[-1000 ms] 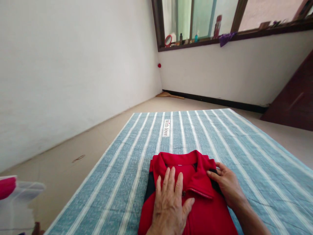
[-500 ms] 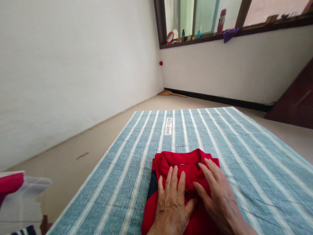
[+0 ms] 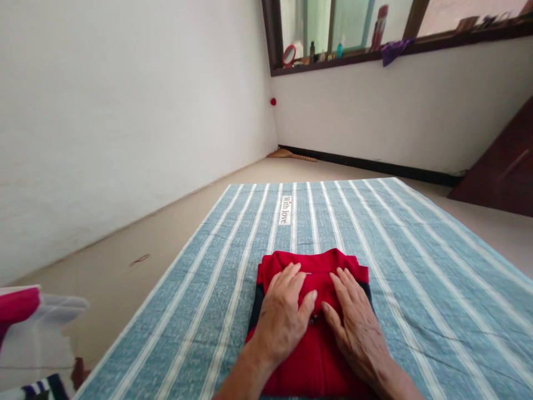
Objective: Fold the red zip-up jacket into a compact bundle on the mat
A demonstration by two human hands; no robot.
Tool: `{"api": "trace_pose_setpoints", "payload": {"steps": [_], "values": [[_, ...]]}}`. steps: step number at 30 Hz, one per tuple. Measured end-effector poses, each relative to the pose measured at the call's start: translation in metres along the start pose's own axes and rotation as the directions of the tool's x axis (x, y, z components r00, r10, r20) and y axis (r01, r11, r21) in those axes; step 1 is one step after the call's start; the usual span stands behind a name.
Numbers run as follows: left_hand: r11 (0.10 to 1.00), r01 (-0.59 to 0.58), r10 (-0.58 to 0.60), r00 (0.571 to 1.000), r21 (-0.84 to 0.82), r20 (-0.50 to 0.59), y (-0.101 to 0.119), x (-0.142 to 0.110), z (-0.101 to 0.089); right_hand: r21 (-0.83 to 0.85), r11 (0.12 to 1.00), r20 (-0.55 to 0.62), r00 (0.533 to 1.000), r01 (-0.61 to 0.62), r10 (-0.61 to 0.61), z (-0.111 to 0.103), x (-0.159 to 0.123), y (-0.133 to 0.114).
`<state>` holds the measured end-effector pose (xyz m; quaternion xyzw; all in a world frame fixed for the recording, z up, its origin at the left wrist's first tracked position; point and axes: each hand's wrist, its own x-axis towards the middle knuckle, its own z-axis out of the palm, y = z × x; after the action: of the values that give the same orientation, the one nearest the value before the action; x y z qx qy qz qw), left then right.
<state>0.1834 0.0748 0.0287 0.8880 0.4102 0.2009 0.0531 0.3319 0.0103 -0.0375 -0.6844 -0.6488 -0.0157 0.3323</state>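
Observation:
A folded red jacket (image 3: 310,355) with dark navy side panels lies on a blue-and-white striped cloth (image 3: 200,300), its collar (image 3: 314,260) toward the far side. A small zipper pull (image 3: 313,319) shows at the middle of its front. My left hand (image 3: 285,308) rests on the left upper part of the jacket near the collar, fingers stretched out. On the right upper part lies my right hand (image 3: 353,319), flat with its fingers extended. Neither hand grips the fabric.
At lower left are pink and white fabrics (image 3: 37,322) beside the striped surface. A broom (image 3: 291,154) lies on the floor in the far corner. The window sill holds a red-rimmed mirror (image 3: 288,55), bottles and a purple cloth (image 3: 395,51). A dark red panel (image 3: 499,166) stands at right.
My left hand has moved up toward the collar and turned, its fingers now angling right. My right hand has shifted slightly left. More of the jacket's lower front shows between them.

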Motion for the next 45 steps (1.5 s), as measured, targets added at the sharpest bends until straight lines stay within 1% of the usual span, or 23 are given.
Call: {"api": "trace_pose_setpoints", "payload": {"steps": [2,5,7,9,12,16,18,21,24,29,32,34,37,39,42,45], "values": [[1.0,0.013,-0.013,0.994,0.001,0.108,-0.003,0.016,-0.002,0.029,1.0,0.005,1.0,-0.004,0.004,-0.003,0.0,-0.001],[0.999,0.025,-0.032,0.967,0.031,0.254,-0.005,0.031,0.001,0.057,0.998,0.024,1.0,-0.004,0.002,-0.006,0.0,0.0],[0.999,0.03,-0.04,0.951,0.038,0.306,-0.006,0.033,0.003,0.063,0.998,0.031,1.0,0.003,-0.005,-0.007,0.0,0.0],[0.999,0.03,-0.038,0.942,0.03,0.335,-0.008,0.034,0.004,0.058,0.998,0.038,0.999,0.013,-0.016,-0.008,0.0,0.0],[0.999,0.033,-0.036,0.934,0.014,0.356,-0.01,0.035,0.001,0.027,0.999,0.062,0.998,0.028,-0.03,-0.01,0.0,-0.002],[1.0,0.025,-0.018,0.921,-0.015,0.389,-0.013,0.041,-0.005,-0.033,0.997,0.129,0.99,0.064,-0.06,-0.011,0.001,-0.004],[0.999,0.024,-0.014,0.921,-0.023,0.39,-0.013,0.043,-0.006,-0.06,0.995,0.163,0.984,0.078,-0.067,-0.011,0.001,-0.004],[0.999,0.043,-0.037,0.922,-0.009,0.386,-0.01,0.041,-0.005,-0.093,0.993,0.192,0.98,0.079,-0.06,-0.011,-0.001,-0.005],[0.998,0.056,-0.057,0.923,0.013,0.381,-0.008,0.038,-0.004,-0.124,0.99,0.177,0.983,0.073,-0.051,-0.013,-0.007,-0.009],[0.999,0.037,-0.04,0.918,0.016,0.394,-0.008,0.04,-0.006,-0.141,0.988,0.129,0.991,0.067,-0.048,-0.017,-0.02,-0.019],[0.999,0.033,-0.042,0.919,0.03,0.391,-0.008,0.041,-0.007,-0.168,0.984,0.105,0.993,0.063,-0.046,-0.02,-0.02,-0.023],[0.999,0.031,-0.042,0.918,0.034,0.393,-0.008,0.041,-0.006,-0.181,0.98,0.084,0.994,0.085,-0.071,-0.024,-0.018,-0.026],[0.999,0.034,-0.043,0.913,0.03,0.405,-0.007,0.041,-0.005,-0.145,0.976,0.067,0.986,0.161,-0.153,-0.027,-0.015,-0.033],[0.999,0.039,-0.048,0.913,0.029,0.405,-0.007,0.04,-0.004,-0.113,0.975,0.063,0.981,0.189,-0.183,-0.026,-0.015,-0.039],[0.998,0.049,-0.059,0.913,0.033,0.403,-0.008,0.041,-0.003,-0.079,0.979,0.073,0.981,0.187,-0.182,-0.022,-0.014,-0.045],[0.998,0.053,-0.063,0.914,0.036,0.401,-0.008,0.041,-0.003,-0.013,0.986,0.087,0.983,0.165,-0.163,-0.02,-0.013,-0.047]]}}
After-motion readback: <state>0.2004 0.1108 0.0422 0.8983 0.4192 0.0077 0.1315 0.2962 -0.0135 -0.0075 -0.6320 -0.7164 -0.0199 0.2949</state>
